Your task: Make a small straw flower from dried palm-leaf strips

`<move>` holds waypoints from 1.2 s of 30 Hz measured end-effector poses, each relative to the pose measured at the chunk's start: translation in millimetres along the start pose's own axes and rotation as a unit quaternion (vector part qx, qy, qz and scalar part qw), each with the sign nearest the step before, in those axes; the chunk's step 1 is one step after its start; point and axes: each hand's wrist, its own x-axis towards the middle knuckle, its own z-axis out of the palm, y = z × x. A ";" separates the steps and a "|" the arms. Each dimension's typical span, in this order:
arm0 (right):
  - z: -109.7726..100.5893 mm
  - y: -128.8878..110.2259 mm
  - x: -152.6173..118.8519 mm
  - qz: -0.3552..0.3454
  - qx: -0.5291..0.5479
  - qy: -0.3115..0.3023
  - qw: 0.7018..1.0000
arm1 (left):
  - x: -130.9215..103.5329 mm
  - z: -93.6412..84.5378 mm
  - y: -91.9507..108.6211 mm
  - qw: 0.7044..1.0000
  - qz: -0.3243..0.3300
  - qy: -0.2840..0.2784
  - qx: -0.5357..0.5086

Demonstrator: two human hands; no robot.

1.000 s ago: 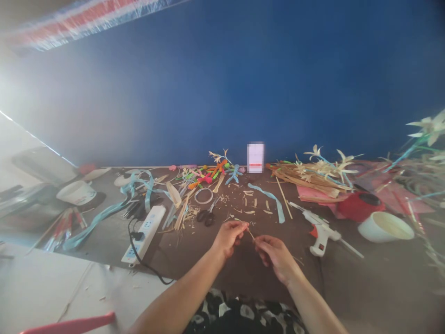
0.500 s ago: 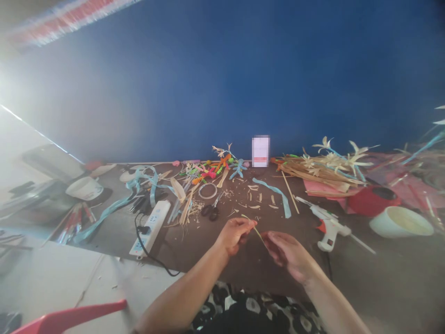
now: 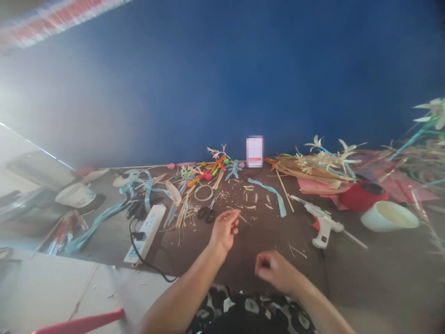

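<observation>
Pinched between the thumb and fingertips of my left hand [image 3: 225,229] is a thin, pale green-yellow strip [image 3: 245,221], its free end sticking out to the right. My right hand [image 3: 274,270] is held lower and to the right, near the table's front edge, with fingers curled in. Whether anything is inside it I cannot make out. Beyond my left hand lie small scissors [image 3: 207,212] and several short pale slivers [image 3: 256,197]. A few thin pale strips [image 3: 298,251] rest on the table just beyond my right hand.
A white glue gun [image 3: 325,227] and a pale cup [image 3: 389,216] stand to the right. A power strip [image 3: 150,227] with a black cord lies left. Blue ribbon [image 3: 274,192], a metal ring [image 3: 203,193], dried leaves [image 3: 306,169] and colourful pipe-cleaner pieces [image 3: 205,175] spread along the back.
My right hand has drawn away from the strip, down towards me, and its fingers have curled in. My left hand still pinches the strip. Thin strips now show beyond my right hand.
</observation>
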 end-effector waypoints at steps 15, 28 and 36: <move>-41.9 -19.2 17.6 -0.066 0.000 0.160 0.985 | -5.8 19.4 -14.7 0.993 0.029 -0.038 0.106; -25.7 -2.1 31.6 -0.026 0.118 0.242 0.963 | -31.0 16.4 -15.7 0.978 0.119 -0.074 0.153; -45.6 -8.8 -3.3 -0.062 -0.006 0.099 0.993 | -30.2 17.6 9.9 0.992 0.081 -0.078 0.050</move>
